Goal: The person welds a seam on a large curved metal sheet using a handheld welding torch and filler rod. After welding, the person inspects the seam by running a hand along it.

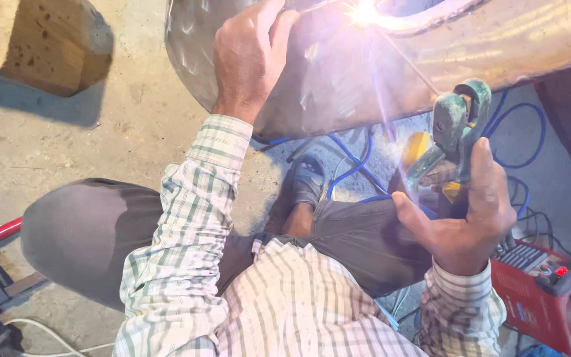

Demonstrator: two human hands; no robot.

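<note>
Bare concrete floor [140,125], dusty, stained. On it: blue cables [358,165] looped in tangle, red welding machine [543,291] at right, white cable [41,330] lower left, wooden block [47,39] upper left.

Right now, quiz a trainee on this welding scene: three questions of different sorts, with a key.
1. True or false: the left hand rests on the metal vessel.
2. The right hand holds: A) a hammer, B) an electrode holder, C) a brush.
3. What colour is the welding machine by the right sleeve?

Key: 1 true; 2 B; 3 red.
</note>
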